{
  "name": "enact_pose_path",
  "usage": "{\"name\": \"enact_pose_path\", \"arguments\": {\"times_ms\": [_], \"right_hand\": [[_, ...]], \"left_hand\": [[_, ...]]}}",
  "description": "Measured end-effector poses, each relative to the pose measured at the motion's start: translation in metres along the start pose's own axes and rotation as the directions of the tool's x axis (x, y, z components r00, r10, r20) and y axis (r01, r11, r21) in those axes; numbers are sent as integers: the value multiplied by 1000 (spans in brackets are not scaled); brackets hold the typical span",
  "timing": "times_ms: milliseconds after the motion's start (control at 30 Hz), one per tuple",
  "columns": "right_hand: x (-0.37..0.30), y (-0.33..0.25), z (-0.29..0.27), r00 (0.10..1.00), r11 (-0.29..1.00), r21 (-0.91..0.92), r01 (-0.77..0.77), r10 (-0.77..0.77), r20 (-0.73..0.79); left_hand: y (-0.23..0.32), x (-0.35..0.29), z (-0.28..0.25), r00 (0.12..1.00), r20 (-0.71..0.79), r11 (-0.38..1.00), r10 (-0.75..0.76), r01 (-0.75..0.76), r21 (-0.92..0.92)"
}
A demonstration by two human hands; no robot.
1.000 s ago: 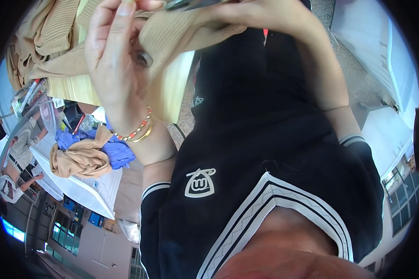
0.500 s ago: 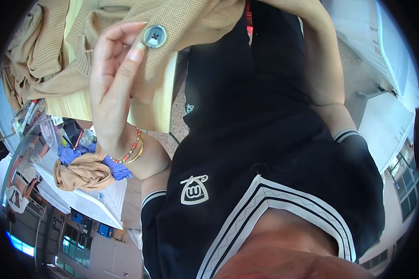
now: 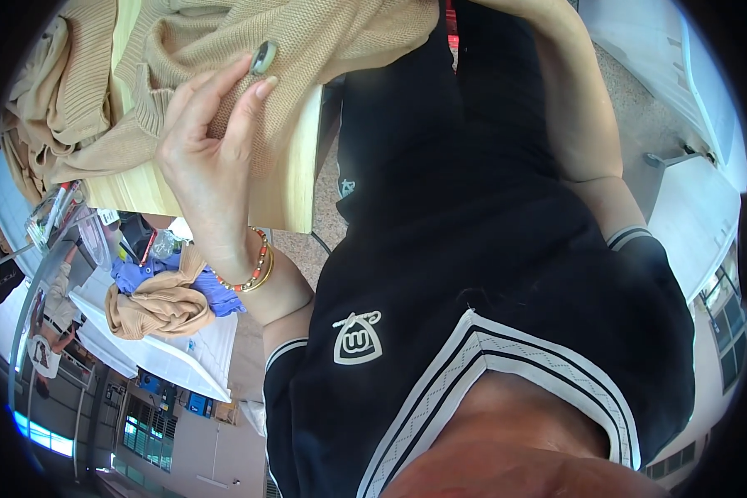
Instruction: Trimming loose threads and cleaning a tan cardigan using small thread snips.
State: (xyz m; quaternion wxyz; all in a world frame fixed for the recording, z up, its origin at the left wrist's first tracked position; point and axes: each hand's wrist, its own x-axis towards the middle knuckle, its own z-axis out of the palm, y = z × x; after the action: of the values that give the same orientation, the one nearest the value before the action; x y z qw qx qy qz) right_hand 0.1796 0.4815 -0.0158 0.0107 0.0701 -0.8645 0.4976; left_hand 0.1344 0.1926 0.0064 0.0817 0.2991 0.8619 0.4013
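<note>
The tan knitted garment (image 3: 307, 50) spreads over the light wooden table top (image 3: 295, 199) at the upper left and reaches across to my lap. A dark round button with a pale rim (image 3: 264, 57) sits on the knit, tilted so that it shows nearly edge-on. My left hand (image 3: 212, 141) has its forefinger tip against the button's edge and its thumb just below, in a loose pinch; the other fingers curl behind. My right forearm (image 3: 585, 108) runs up past the top edge, and the right hand is out of the picture.
More tan knitwear (image 3: 46, 91) lies bunched on the table's far left. Below it, a white bin (image 3: 183, 365) carries a tan knit piece (image 3: 158, 307) and blue cloth (image 3: 220, 290). A white container (image 3: 697, 216) stands at the right. Other people appear small at the left rim.
The button has turned from facing me to nearly edge-on. My left forefinger and thumb have moved slightly, and the thumb has slid lower off the button's side.
</note>
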Motion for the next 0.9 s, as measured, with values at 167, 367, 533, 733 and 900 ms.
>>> {"name": "enact_pose_path", "arguments": {"times_ms": [167,367,533,733,900], "right_hand": [[5,4,-2,978,956,-215,199,-208,-17],[5,4,0,975,972,-139,187,-201,-93],[6,5,3,974,973,-158,165,-187,-132],[7,1,4,988,993,-18,113,-115,-102],[8,7,3,986,991,28,132,-128,-103]], "left_hand": [[-1,-1,1,1000,-15,999,26,-27,-33],[-10,-1,-1,1000,27,998,-12,14,-66],[-10,-1,3,999,-34,988,7,-12,-153],[-7,-1,5,999,45,985,-6,13,-171],[-5,1,7,999,34,992,41,-37,-117]]}}
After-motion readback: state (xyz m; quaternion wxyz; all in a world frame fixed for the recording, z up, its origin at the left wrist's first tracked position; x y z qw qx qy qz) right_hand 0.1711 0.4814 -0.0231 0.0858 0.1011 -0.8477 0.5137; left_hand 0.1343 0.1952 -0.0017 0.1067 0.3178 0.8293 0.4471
